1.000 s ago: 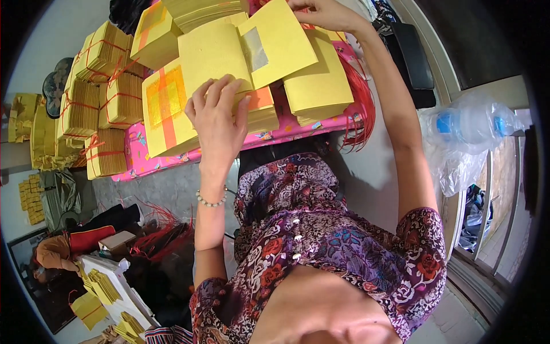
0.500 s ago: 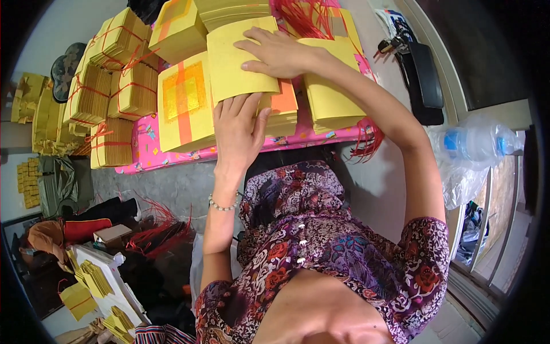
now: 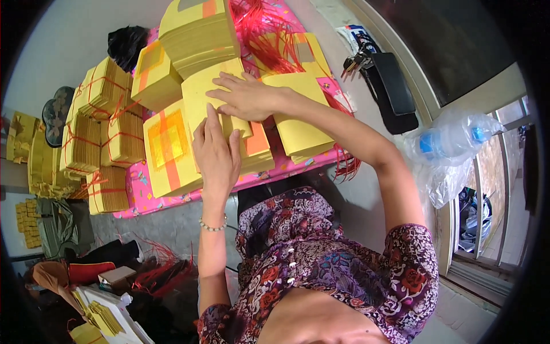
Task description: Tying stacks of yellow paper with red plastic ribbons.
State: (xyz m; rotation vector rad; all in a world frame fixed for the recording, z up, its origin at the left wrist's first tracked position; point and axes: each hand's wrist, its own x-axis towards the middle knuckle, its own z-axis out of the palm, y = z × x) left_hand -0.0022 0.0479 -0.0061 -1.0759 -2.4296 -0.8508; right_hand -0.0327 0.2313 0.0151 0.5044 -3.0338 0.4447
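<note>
A yellow paper sheet (image 3: 200, 92) lies over a stack of yellow paper with an orange strip (image 3: 258, 143) near the table's front. My right hand (image 3: 246, 97) rests flat on the sheet, palm down, fingers spread. At the sheet's near edge is my left hand (image 3: 219, 152), fingers stretched out and thumb apart, its fingertips touching the paper just below my right hand. To the left sits a yellow stack with a gold square (image 3: 166, 146) and an orange stripe. On the right is another plain yellow stack (image 3: 301, 120).
Bundles tied with red string (image 3: 86, 140) are piled at the left. A tall yellow stack (image 3: 200, 40) stands behind the sheet. Loose red strings (image 3: 269, 40) lie at the back on the pink patterned cloth (image 3: 137, 183). Keys (image 3: 358, 60) and a black case (image 3: 395, 83) lie to the right.
The view has shifted, so the table sits lower and further left. My left fingers have come from under the sheet's near edge up onto the paper beside my right hand, which stays on the sheet.
</note>
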